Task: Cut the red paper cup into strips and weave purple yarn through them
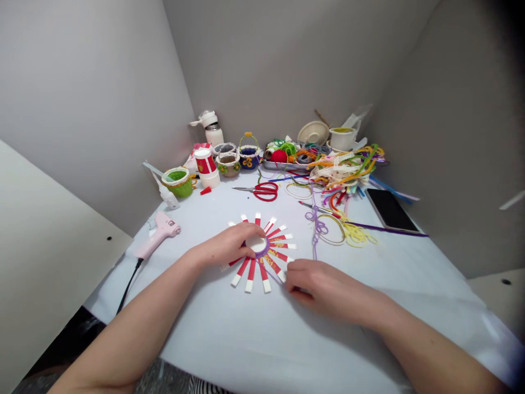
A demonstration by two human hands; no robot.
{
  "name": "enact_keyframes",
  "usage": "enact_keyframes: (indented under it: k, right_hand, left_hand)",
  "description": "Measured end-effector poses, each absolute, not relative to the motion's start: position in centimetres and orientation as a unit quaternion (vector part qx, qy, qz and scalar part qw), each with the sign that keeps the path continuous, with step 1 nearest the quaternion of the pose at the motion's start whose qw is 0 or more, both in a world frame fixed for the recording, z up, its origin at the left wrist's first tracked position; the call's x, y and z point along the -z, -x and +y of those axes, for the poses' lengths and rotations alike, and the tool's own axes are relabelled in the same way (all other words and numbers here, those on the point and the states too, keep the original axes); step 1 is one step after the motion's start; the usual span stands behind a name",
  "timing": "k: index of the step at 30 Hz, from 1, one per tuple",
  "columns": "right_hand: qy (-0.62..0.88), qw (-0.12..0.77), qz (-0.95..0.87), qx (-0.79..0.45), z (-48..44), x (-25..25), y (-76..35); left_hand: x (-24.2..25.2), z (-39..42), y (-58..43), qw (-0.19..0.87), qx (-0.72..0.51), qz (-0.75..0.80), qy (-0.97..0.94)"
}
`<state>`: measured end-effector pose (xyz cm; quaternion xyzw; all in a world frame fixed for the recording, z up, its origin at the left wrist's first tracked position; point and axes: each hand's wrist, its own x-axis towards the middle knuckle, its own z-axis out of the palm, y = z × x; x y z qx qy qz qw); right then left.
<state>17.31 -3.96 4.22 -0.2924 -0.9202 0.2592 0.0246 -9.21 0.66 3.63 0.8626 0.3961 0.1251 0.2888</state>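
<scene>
Red-and-white cut cup (pixel 250 275), splayed flat on the pale table (pixel 229 334), its hub pinched by the left hand (pixel 229 241).
Purple yarn (pixel 262 253) circles the hub, running to the right hand (pixel 314 284), fingertips together on it; beyond lie red-handled scissors (pixel 255 190) and, farther right, a phone (pixel 391 209).

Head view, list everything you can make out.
Cut paper cup: one, red-white, centre
Yarn: uncounted, mixed, centre, right
Scissors: one, red-handled, mid-table
Glue gun: one, pink, left
Bottle: one, white, left
Baskets: four, mixed, left
Cup stack: one, red-white, left
Cap: one, red, left
Flask: one, white, rear
Tray: one, silver, rear
Lid: one, beige, rear
Pot: one, cream, rear
Strips: uncounted, mixed, right
Phone: one, black, right
Table: one, white, beneath
Left hand: one, bare, on cup
Right hand: one, bare, pinching yarn
</scene>
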Motion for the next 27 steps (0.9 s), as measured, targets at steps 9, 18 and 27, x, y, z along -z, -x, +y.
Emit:
enact_keyframes:
  k: [9, 18, 27]
  right_hand:
    - [0.438, 0.062, -0.883, -0.16, -2.4, -2.9, -17.6]
    - [0.527, 0.17, -0.815, -0.173, -0.3, -0.5, -17.0]
    - [0.535, 0.15, -0.811, -0.18, -0.2, -0.6, -16.6]
  left_hand:
    - [-4.0, 0.6, 9.1, 0.289, -0.123, 0.389, -0.866]
    - [-3.0, 0.3, 8.6, 0.301, -0.132, 0.324, -0.887]
    - [-3.5, -0.9, 7.8, 0.258, -0.167, 0.344, -0.887]
